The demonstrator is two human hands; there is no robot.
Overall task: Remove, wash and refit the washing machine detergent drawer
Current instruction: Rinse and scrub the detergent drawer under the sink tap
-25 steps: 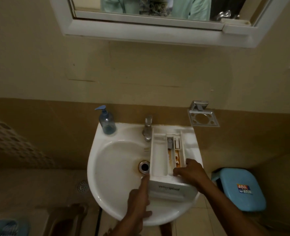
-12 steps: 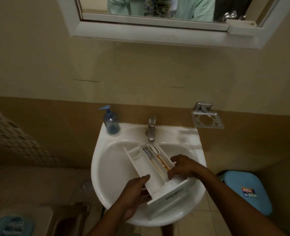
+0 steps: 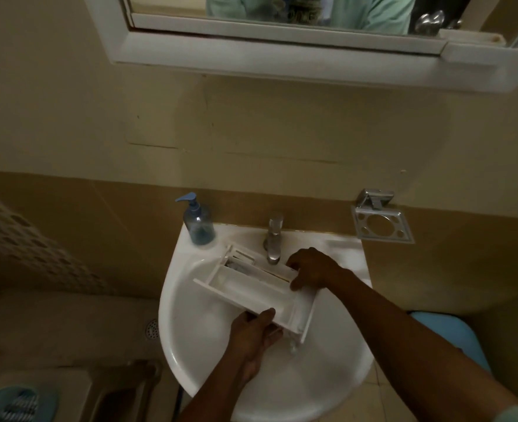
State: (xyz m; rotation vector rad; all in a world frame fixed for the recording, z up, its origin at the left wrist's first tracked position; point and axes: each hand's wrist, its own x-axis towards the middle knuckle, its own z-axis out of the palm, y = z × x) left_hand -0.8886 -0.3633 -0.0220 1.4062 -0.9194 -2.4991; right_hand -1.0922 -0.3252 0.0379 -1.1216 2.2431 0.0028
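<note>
The white detergent drawer (image 3: pixel 251 289) lies slantwise over the bowl of the white sink (image 3: pixel 197 336), its open compartments up and its front panel at the lower right. My left hand (image 3: pixel 253 330) grips the drawer's near long side close to the front panel. My right hand (image 3: pixel 311 268) holds its far side just right of the metal tap (image 3: pixel 273 240). The drawer's far end points toward the soap bottle. No water is seen running.
A blue pump soap bottle (image 3: pixel 197 222) stands on the sink's back left corner. A metal soap holder (image 3: pixel 381 225) hangs on the wall at right. A mirror cabinet (image 3: pixel 312 59) is above. A blue stool (image 3: pixel 452 336) stands right of the sink, a floor drain (image 3: pixel 152 328) lies at left.
The drawer has turned from lying straight along the sink's right side to slanting across the bowl, its far end swinging left toward the soap bottle. Both hands have shifted along with it.
</note>
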